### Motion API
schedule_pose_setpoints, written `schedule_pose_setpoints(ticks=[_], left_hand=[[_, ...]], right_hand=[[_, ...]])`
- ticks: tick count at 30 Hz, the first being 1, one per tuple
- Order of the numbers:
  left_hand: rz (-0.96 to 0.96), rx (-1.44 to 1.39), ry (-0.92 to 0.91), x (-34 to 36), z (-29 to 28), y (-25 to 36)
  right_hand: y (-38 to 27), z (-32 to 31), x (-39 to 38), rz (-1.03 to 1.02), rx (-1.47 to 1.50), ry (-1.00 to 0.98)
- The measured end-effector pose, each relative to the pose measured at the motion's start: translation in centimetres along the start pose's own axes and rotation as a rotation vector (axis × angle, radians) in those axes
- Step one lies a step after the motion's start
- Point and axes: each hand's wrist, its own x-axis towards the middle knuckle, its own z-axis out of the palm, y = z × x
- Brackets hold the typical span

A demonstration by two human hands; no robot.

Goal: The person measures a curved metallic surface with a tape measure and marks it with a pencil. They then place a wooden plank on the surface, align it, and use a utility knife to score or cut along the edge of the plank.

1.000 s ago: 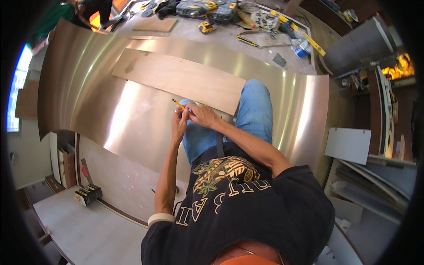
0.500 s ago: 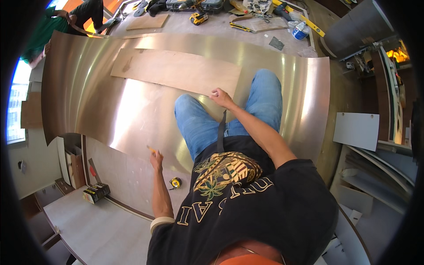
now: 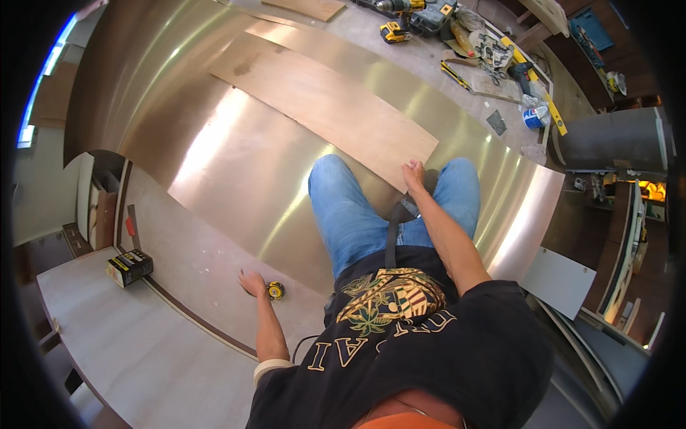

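Note:
I kneel on a large shiny metal sheet [image 3: 236, 157] with both blue-jeaned knees on it. A long thin wooden board [image 3: 321, 100] lies across the sheet ahead of me. My right hand [image 3: 413, 174] rests flat on the board's near corner, between my knees, fingers apart. Down at my left side, my left hand [image 3: 251, 282] reaches to the pale floor panel [image 3: 179, 272]. Its fingers spread right beside a small yellow tape measure [image 3: 276, 289] and seem to touch it without gripping.
A yellow and black box [image 3: 128, 267] lies on the floor to the far left. Power drills [image 3: 396, 8], a long yellow level [image 3: 534, 86], a blue and white can [image 3: 533, 118] and hand tools lie beyond the sheet. A white panel [image 3: 564, 282] lies at right.
My left hand left the pencil position by my knee and swung down left to the floor beside the tape measure. My right hand moved forward onto the board's corner.

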Motion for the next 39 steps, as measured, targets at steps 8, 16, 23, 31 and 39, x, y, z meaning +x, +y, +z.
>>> schedule_pose_setpoints(ticks=[8, 16, 23, 31, 39], left_hand=[[0.146, -0.508, -0.476, 9.1, 5.6, 26.1], [-0.261, -0.633, -0.843, 9.3, 11.9, 45.2], [-0.401, -0.854, -0.767, 7.6, 16.0, 49.4], [-0.615, -0.859, -0.744, 6.7, 15.2, 54.0], [-0.609, -0.925, -0.822, 2.7, 15.0, 59.5]], right_hand=[[-3.2, 0.3, 2.5, 0.01, -0.178, 0.237], [-13.2, 0.1, 12.1, -0.539, -0.218, 0.025], [-20.1, 8.4, 17.5, -0.48, -0.218, -0.387], [-21.6, 9.8, 17.9, -0.466, -0.297, -0.314], [-22.1, 6.1, 22.9, -0.516, -0.248, -0.151]])
